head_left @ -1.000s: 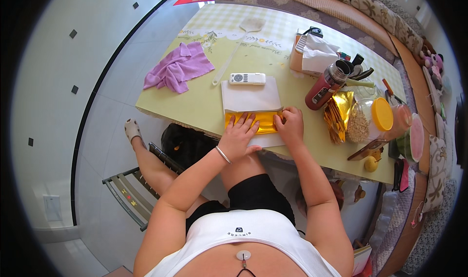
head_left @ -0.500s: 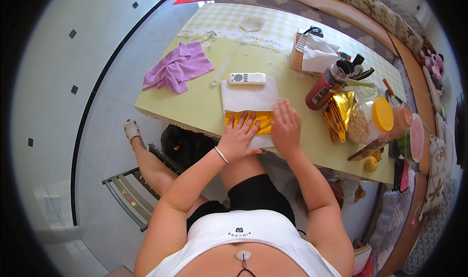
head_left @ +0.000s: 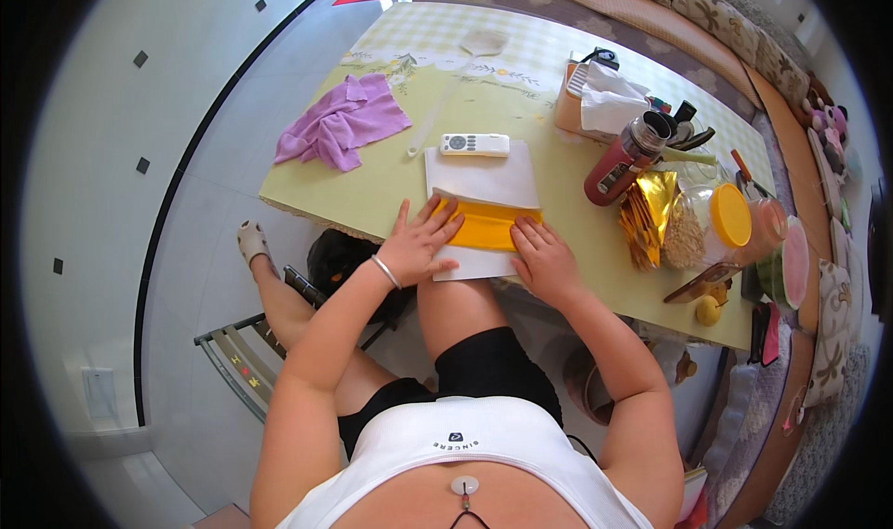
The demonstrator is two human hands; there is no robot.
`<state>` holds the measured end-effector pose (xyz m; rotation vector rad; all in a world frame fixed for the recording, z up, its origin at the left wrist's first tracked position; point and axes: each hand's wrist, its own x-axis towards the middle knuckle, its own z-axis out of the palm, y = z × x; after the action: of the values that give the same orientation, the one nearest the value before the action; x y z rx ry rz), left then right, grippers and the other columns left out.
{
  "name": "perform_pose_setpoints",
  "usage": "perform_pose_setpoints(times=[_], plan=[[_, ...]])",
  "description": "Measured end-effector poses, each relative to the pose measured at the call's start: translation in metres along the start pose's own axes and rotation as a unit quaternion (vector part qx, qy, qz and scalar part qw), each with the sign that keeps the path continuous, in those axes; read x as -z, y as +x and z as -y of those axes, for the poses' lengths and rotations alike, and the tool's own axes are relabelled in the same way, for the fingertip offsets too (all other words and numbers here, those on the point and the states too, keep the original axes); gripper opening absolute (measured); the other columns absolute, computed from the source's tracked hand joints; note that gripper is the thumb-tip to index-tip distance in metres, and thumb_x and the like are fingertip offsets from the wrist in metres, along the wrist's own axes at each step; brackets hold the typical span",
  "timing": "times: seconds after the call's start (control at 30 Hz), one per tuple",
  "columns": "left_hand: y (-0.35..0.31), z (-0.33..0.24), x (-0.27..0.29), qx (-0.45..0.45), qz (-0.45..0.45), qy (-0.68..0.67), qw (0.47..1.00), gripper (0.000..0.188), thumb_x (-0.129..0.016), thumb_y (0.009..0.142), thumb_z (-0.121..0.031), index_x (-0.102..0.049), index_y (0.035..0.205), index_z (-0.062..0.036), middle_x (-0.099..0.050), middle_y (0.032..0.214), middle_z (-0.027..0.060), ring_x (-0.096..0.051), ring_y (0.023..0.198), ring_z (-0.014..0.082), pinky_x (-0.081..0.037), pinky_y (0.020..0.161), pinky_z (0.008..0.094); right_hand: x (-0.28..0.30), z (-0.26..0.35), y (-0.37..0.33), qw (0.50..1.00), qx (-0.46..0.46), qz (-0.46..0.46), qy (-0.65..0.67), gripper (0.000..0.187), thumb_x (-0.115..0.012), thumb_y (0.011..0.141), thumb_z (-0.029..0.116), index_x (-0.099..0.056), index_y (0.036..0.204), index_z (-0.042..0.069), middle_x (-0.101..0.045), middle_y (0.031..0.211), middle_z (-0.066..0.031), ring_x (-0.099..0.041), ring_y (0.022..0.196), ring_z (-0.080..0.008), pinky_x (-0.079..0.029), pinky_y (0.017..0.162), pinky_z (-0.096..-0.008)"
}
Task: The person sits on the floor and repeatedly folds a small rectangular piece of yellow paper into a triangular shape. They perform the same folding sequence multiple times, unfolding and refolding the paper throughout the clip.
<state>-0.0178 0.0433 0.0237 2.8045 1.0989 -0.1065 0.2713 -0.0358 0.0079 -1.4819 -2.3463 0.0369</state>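
Observation:
A folded strip of shiny gold paper (head_left: 486, 227) lies across white paper sheets (head_left: 498, 171) at the table's near edge. My left hand (head_left: 417, 243) is open, its fingertips pressed on the strip's left end. At the strip's right end rests my right hand (head_left: 547, 257), fingers stretched out flat. A white remote control (head_left: 474, 145) sits on the far edge of the sheets.
Left on the table (head_left: 353, 199) lies a crumpled purple cloth (head_left: 344, 124); beyond the remote is a flyswatter (head_left: 484, 43). To the right stand a maroon flask (head_left: 628, 161), folded gold papers (head_left: 644, 217), a yellow-lidded jar (head_left: 688, 231) and a tissue box (head_left: 569, 101).
My left hand has slid left and my right hand has come down onto the strip's right end. More of the gold strip shows between them.

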Motion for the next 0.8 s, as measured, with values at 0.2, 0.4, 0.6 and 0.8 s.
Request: perform_pose_setpoints(times=[0.2,0.4,0.6,0.8], plan=[[0.028,-0.001,0.027,-0.069,-0.199,0.108,0.972,0.052,-0.065,0.089,-0.038,-0.061,0.131,-0.0059,-0.056,0.142,0.0173,-0.044,0.140,0.0348,-0.029,0.116,0.0570,0.007,0.019,0.025,0.993,0.046,-0.038,-0.105,0.024,-0.059,0.084,0.011,-0.062,0.104,-0.003,-0.071,0.110,-0.0193,-0.066,0.106,-0.0307,-0.042,0.110,-0.0473],[0.049,-0.064,0.005,-0.125,-0.283,-0.095,0.946,0.012,-0.067,0.075,-0.011,-0.061,0.085,-0.0070,-0.056,0.079,0.0094,-0.058,0.075,0.0311,-0.049,0.068,0.0426,0.027,0.017,0.033,0.997,-0.031,0.013,0.076,0.022,-0.064,0.078,0.011,-0.059,0.098,0.001,-0.068,0.095,-0.0163,-0.066,0.095,-0.0345,-0.048,0.099,-0.0450],[0.046,-0.072,-0.004,-0.023,-0.307,-0.116,0.944,0.012,-0.071,0.078,-0.012,-0.065,0.086,-0.0056,-0.061,0.081,0.0112,-0.062,0.080,0.0314,-0.051,0.069,0.0423,0.018,-0.007,0.023,0.991,0.016,-0.071,0.110,0.024,-0.069,0.078,0.011,-0.061,0.100,0.005,-0.070,0.095,-0.0149,-0.067,0.094,-0.0327,-0.052,0.088,-0.0423],[0.051,-0.082,-0.006,-0.001,-0.354,-0.167,0.920,0.013,-0.075,0.078,-0.014,-0.069,0.079,-0.0034,-0.062,0.083,0.0125,-0.062,0.083,0.0325,-0.052,0.074,0.0432,-0.009,-0.027,0.027,0.935,-0.112,-0.119,0.316,0.016,-0.074,0.086,0.014,-0.070,0.099,0.006,-0.070,0.091,-0.0122,-0.068,0.087,-0.0300,-0.055,0.076,-0.0379]])
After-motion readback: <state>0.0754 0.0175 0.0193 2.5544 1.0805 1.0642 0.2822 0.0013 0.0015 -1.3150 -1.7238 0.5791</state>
